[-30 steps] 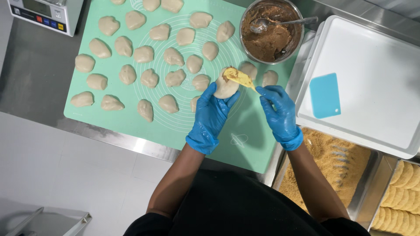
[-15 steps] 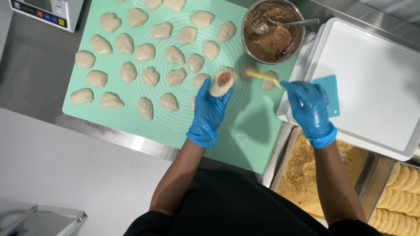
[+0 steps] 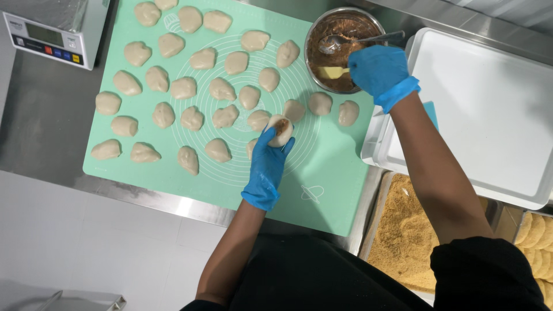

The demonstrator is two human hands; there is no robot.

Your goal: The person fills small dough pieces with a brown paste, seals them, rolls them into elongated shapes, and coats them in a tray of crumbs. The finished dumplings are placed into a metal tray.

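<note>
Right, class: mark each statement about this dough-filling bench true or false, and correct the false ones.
1. The left hand in a blue glove holds a pale round dough piece with brown filling. True.
2. The right hand dips a pale flat spatula into the round metal bowl of brown filling. True.
3. The mint-green silicone mat carries no loose dough pieces. False: many pale dough pieces lie across it.
4. The white rectangular tray is stacked with filled dough. False: it holds none.
5. A metal spoon rests in the bowl. True.
</note>
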